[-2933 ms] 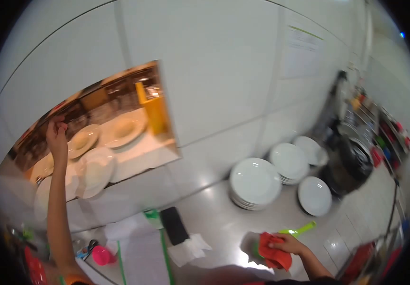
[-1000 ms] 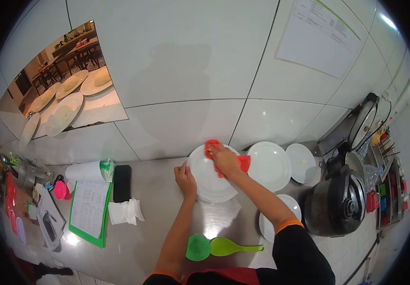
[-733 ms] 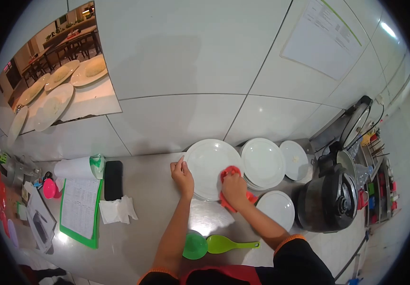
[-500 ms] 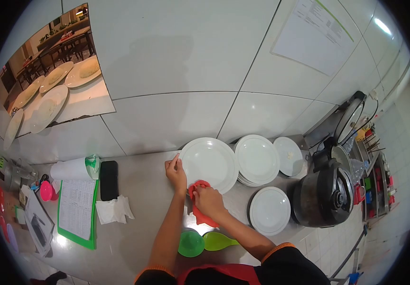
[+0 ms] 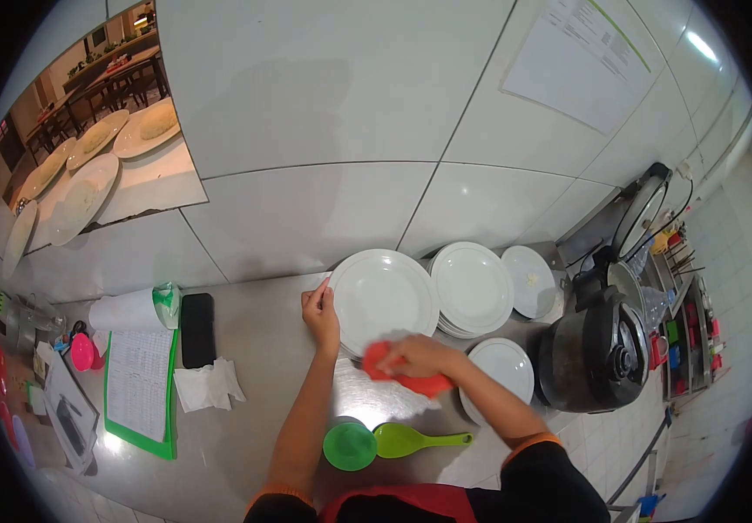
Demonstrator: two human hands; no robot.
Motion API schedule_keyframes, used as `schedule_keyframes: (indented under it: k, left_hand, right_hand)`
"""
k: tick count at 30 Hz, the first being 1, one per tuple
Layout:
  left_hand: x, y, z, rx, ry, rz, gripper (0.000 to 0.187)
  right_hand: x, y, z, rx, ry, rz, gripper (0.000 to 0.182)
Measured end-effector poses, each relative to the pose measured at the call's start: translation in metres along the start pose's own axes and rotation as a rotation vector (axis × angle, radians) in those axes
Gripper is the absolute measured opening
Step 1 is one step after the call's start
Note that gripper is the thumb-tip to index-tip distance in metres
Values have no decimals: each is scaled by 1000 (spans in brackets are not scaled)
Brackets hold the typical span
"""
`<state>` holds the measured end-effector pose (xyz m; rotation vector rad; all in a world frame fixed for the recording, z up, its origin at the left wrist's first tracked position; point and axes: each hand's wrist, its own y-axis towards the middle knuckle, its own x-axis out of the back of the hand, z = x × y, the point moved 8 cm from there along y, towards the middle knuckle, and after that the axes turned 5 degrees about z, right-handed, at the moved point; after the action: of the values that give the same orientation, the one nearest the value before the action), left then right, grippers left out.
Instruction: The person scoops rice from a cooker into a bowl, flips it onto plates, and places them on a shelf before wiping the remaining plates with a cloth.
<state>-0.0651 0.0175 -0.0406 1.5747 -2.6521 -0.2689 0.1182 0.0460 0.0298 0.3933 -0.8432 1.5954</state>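
My left hand [image 5: 320, 313] rests on the left rim of the top white plate [image 5: 385, 292] of a stack on the steel counter [image 5: 254, 427], fingers apart. My right hand [image 5: 418, 356] grips a red cloth [image 5: 411, 376] at the near edge of that plate, blurred with motion. A second stack of plates [image 5: 474, 288] stands just to the right.
A single plate [image 5: 502, 368], another plate [image 5: 529, 281] and a black rice cooker [image 5: 596, 356] sit at right. A green funnel [image 5: 349, 445] and green scoop [image 5: 415, 438] lie near me. A phone [image 5: 196, 317], tissue [image 5: 209, 384] and green clipboard [image 5: 138, 388] are at left.
My right hand swept the red cloth from the plate's far edge down round its near edge, then rightward. My left hand stayed on the rim.
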Motion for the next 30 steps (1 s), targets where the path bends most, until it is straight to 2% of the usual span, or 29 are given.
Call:
schedule_keyframes:
  k: [2, 4, 5, 6, 7, 8, 10, 11, 13, 14, 16, 17, 20, 21, 22, 24, 25, 26, 27, 28, 29, 30]
  left_hand:
    - [1, 1, -1, 31, -39, 18, 22]
    - [5, 3, 3, 65, -77, 42, 22]
    - [6, 6, 23, 261, -268, 120, 24]
    - [3, 4, 40, 454, -461, 197, 26]
    - [15, -2, 29, 503, -511, 209, 28]
    - [26, -9, 18, 511, -509, 210, 28]
    - [52, -27, 0, 476, -426, 193, 25]
    - [65, -38, -1, 494, -317, 275, 24]
    - [93, -63, 1, 547, -134, 391, 21]
    - [104, -78, 6, 586, -58, 422, 20]
    - [121, -106, 19, 529, 18, 465, 18]
    - [127, -119, 21, 531, 18, 463, 18]
    - [124, -144, 6, 428, 113, 567, 20]
    - [114, -145, -16, 214, 248, 670, 24]
    - [104, -151, -36, -6, 383, 765, 29]
    - [99, -161, -41, -20, 483, 763, 33]
    - [100, -165, -43, -30, 582, 762, 37]
    - [102, -167, -47, -34, 581, 760, 37]
    - [107, -170, -37, 172, 553, 766, 35]
    - [113, -177, -27, 377, 520, 768, 33]
    - [115, -182, -25, 371, 518, 769, 33]
    - [119, -187, -17, 373, 534, 779, 32]
  right_hand:
    - [-18, -38, -7, -309, -57, 372, 24]
    - [-40, -73, -22, -280, 19, 464, 26]
    - [-42, -83, -24, -284, 18, 473, 26]
    - [-45, -93, -22, -312, 268, 480, 27]
    - [-48, -103, -20, -339, 522, 480, 29]
    - [-48, -111, -19, -342, 530, 483, 29]
    - [-46, -122, -18, -331, 728, 347, 31]
    - [-51, -126, -21, -334, 742, 340, 31]
    - [-57, -139, -50, -589, 553, 260, 29]
    - [-63, -140, -53, -594, 558, 256, 29]
    - [-59, -138, -66, -690, -20, 211, 28]
    - [-60, -132, -63, -690, -20, 214, 28]
    - [-38, -80, 2, -289, 87, -3, 27]
    - [-22, -65, 36, -106, 130, -145, 32]
    - [-21, -55, 50, 9, 164, -147, 40]
    - [-6, -48, 55, 56, 315, -323, 37]
    - [-7, -52, 52, 59, 311, -324, 37]
    - [-16, -60, 27, -180, 185, -251, 36]
    - [-24, -73, 2, -418, 56, -177, 35]
    - [-44, -86, -11, -524, -9, -29, 35]
    - [-71, -104, -23, -631, -73, 117, 35]
    - [-98, -118, -35, -634, -76, 106, 35]
